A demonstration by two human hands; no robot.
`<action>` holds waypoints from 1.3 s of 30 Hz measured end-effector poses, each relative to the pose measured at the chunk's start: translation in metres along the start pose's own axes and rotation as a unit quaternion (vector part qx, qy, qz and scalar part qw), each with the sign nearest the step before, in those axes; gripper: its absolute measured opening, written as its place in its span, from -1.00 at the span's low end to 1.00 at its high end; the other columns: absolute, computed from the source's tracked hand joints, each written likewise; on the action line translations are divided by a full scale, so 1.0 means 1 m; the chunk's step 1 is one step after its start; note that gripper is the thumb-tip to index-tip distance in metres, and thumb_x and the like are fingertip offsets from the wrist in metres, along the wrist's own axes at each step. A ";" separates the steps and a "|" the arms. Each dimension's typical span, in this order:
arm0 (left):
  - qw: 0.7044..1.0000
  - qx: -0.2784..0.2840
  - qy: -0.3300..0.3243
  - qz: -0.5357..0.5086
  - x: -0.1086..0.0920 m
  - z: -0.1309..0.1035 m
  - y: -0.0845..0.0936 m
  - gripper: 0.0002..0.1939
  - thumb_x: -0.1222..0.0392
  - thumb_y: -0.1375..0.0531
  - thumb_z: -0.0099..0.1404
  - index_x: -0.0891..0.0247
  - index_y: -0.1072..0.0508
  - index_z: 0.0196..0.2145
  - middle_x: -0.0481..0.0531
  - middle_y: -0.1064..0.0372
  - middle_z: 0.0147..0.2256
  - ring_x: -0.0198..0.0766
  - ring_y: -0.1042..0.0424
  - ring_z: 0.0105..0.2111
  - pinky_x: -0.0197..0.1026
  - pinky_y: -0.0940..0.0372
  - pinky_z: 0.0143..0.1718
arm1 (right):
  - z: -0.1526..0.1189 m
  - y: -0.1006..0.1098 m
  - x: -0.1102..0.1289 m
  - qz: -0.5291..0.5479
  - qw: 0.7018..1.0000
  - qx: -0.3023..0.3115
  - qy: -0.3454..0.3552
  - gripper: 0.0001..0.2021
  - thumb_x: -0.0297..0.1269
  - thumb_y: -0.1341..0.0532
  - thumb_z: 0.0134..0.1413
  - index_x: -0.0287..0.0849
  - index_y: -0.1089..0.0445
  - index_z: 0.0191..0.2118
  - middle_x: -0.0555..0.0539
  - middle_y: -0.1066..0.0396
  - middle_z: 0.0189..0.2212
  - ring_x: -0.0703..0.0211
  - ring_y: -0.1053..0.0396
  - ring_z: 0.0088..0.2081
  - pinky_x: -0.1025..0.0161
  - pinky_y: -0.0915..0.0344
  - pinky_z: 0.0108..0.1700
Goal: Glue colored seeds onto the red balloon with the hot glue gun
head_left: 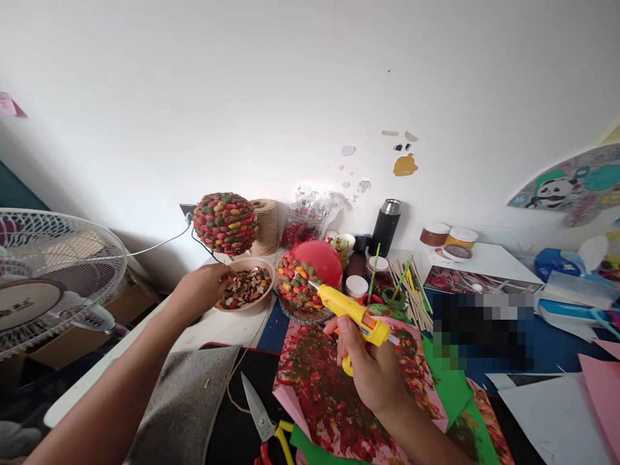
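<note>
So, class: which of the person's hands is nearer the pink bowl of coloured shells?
Left. The left hand reaches the pink bowl at its rim; the right hand holds the glue gun further right.

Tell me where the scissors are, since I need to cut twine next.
In the head view the scissors lie low and centre on the dark mat, blades pointing up-left, between the grey cloth and the paint-splattered pink paper.

I can read no words, brands or numbers here. The small label on the yellow glue gun [353,313] in my right hand [371,368] is too blurred.
</note>
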State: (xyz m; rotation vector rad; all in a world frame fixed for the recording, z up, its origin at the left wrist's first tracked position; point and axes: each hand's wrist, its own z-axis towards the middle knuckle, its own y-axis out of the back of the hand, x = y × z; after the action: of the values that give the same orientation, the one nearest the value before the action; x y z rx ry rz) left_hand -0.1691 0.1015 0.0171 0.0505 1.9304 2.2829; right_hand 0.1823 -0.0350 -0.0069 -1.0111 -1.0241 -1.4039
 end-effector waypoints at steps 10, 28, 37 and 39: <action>0.998 0.032 -0.005 0.060 -0.006 0.019 -0.021 -0.60 0.25 -0.10 0.40 0.13 -0.69 0.02 0.25 -0.66 0.04 0.13 -0.62 0.03 -0.01 -0.45 0.02 | -0.001 -0.001 -0.002 -0.033 0.998 0.001 0.047 -0.36 0.35 -0.14 0.45 -0.09 -0.52 -0.43 0.03 -0.27 -0.65 0.16 -0.25 -0.61 0.22 -0.24 -0.53; 0.996 0.051 -0.022 0.071 -0.005 0.026 -0.020 -0.49 0.36 -0.09 0.38 0.13 -0.66 0.15 0.31 -0.66 0.11 0.23 -0.63 0.07 0.09 -0.45 0.01 | 0.000 -0.002 0.012 -0.121 0.978 0.026 0.169 -0.59 -0.07 -0.18 0.55 -0.06 -0.53 -0.39 -0.04 -0.46 -0.53 0.08 -0.44 -0.47 0.17 -0.31 -0.35; 0.997 0.042 -0.028 0.061 -0.002 0.030 -0.023 -0.55 0.32 -0.12 0.38 0.10 -0.68 0.09 0.30 -0.68 0.06 0.25 -0.64 0.03 0.09 -0.44 0.01 | 0.000 -0.002 0.012 -0.125 0.974 0.055 0.182 -0.63 -0.18 -0.20 0.53 -0.03 -0.44 -0.41 0.02 -0.39 -0.54 0.13 -0.30 -0.52 0.17 -0.27 -0.33; 0.997 0.042 -0.039 0.057 -0.002 0.030 -0.023 -0.56 0.31 -0.15 0.36 0.10 -0.68 0.09 0.28 -0.67 0.09 0.23 -0.62 0.08 0.08 -0.43 0.05 | 0.000 -0.003 0.013 -0.133 0.972 0.054 0.187 -0.65 -0.19 -0.20 0.53 -0.02 -0.47 -0.39 0.01 -0.41 -0.53 0.11 -0.32 -0.50 0.16 -0.28 -0.31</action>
State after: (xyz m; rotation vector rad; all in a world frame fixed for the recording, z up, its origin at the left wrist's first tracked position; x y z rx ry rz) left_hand -0.1612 0.1338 -0.0001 0.2625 2.0318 2.2299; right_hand 0.1789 -0.0385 0.0051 -0.5144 -0.9626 -1.6609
